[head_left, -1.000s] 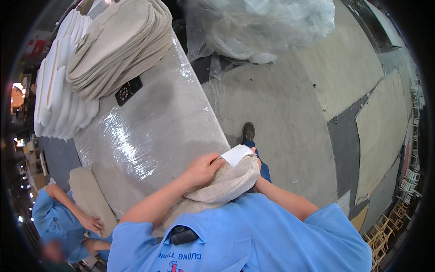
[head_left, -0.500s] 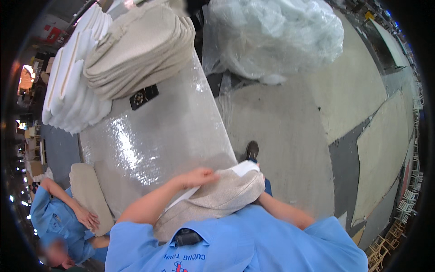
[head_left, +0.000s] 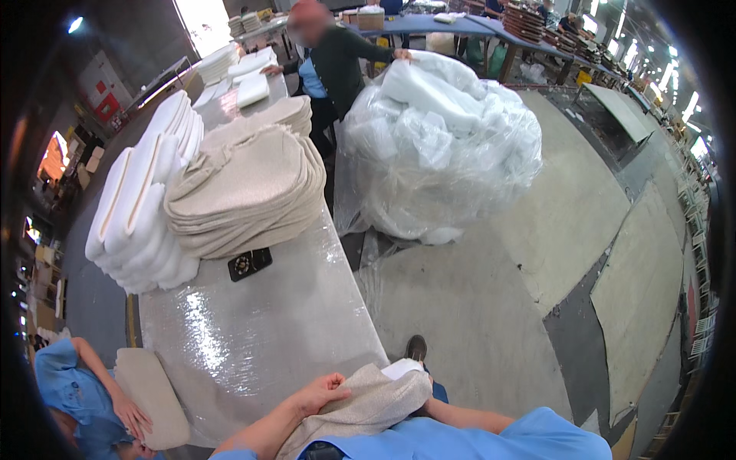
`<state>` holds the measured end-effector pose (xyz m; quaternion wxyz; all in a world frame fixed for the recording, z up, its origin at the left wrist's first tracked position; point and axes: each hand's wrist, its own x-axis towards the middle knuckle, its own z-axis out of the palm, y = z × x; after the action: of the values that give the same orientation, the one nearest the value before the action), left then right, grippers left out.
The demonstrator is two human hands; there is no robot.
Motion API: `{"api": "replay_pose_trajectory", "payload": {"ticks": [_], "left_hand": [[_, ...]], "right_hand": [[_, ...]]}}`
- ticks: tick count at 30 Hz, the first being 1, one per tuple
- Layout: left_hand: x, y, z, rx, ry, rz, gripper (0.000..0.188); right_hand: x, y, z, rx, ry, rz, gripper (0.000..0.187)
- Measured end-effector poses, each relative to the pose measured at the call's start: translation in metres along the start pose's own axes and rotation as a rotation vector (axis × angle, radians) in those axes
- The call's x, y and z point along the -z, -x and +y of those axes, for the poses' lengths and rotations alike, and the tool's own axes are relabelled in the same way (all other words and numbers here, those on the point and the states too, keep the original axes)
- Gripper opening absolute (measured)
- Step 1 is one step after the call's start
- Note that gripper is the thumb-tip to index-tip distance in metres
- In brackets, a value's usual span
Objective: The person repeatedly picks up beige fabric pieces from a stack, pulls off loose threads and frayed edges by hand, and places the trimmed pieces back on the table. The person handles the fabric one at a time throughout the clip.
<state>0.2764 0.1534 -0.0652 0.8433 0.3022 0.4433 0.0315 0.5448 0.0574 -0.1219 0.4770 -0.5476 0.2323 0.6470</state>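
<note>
A beige fabric cushion cover point(head_left: 364, 402) lies against my front at the near edge of the table, with white padding point(head_left: 405, 369) sticking out of its far right end. My left hand point(head_left: 322, 391) is closed, its fingertips pinching the cover's upper left edge. My right forearm point(head_left: 468, 416) reaches to the cover's right end; the hand itself is hidden behind the fabric. On the table stand a stack of beige covers point(head_left: 245, 184) and, left of it, a stack of white foam pads point(head_left: 138, 207).
The table point(head_left: 268, 330) is wrapped in shiny film, and a black phone point(head_left: 250, 264) lies on it. A co-worker point(head_left: 84, 391) at left handles a beige cushion point(head_left: 153, 395). Another person point(head_left: 337, 65) stands beyond, touching a big plastic bag of white filling point(head_left: 445, 146). Flat boards point(head_left: 644, 299) cover the floor at right.
My view has tilted up, showing the far tables and the person beyond. My left hand has come down onto the cover's edge and pinches it.
</note>
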Motion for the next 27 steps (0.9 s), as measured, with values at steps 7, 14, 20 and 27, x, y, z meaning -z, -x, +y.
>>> {"api": "replay_pose_trajectory", "payload": {"ticks": [7, 14, 20, 27], "left_hand": [[0.022, 0.037, 0.021, 0.257, -0.566, -0.132, 0.046], [0.003, 0.055, 0.031, 0.037, -0.798, 0.147, 0.047], [0.037, 0.069, 0.0, 0.11, -0.481, 0.08, 0.041], [0.036, 0.056, -0.027, -0.041, -0.45, 0.419, 0.036]], "right_hand": [[0.001, -0.009, 0.003, -0.014, 0.027, -0.056, 0.06], [0.006, -0.012, 0.004, -0.004, 0.03, -0.059, 0.06], [0.007, -0.014, 0.005, 0.009, 0.039, -0.064, 0.06], [0.006, -0.022, 0.004, 0.026, 0.044, -0.071, 0.06]]}}
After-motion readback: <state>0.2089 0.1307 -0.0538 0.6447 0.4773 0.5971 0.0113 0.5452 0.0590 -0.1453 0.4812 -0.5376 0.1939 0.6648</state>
